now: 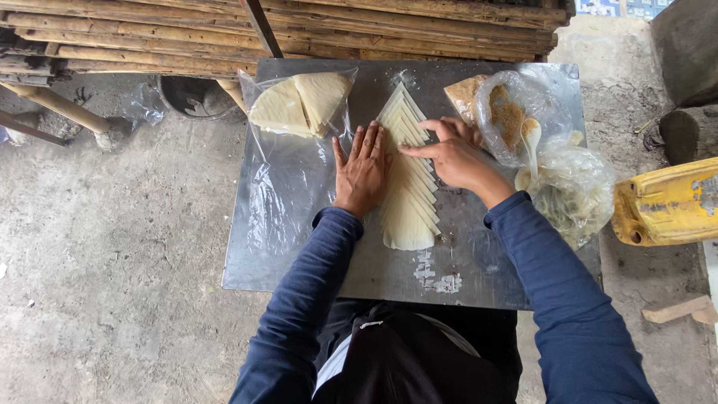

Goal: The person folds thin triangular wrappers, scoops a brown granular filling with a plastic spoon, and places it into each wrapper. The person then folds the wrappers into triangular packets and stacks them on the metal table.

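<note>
While both hands press down on a metal tray [299, 247], they bear on a fanned row of pale triangular wrappers [407, 176] that runs from a point at the far end to a wider near end. The left hand [362, 170] lies flat and released, fingers straight and together, along the row's left edge. The right hand [452, 155] rests on the row's right edge with its forefinger stretched leftward across the sheets, the other fingers curled, grasping nothing. Left of the left hand lies a clear bag [299, 105] with more wrappers. Just right of the right hand sit a bag of brown crumbs [508, 112], a white spoon [531, 138] and a bag of pale shreds [572, 191].
</note>
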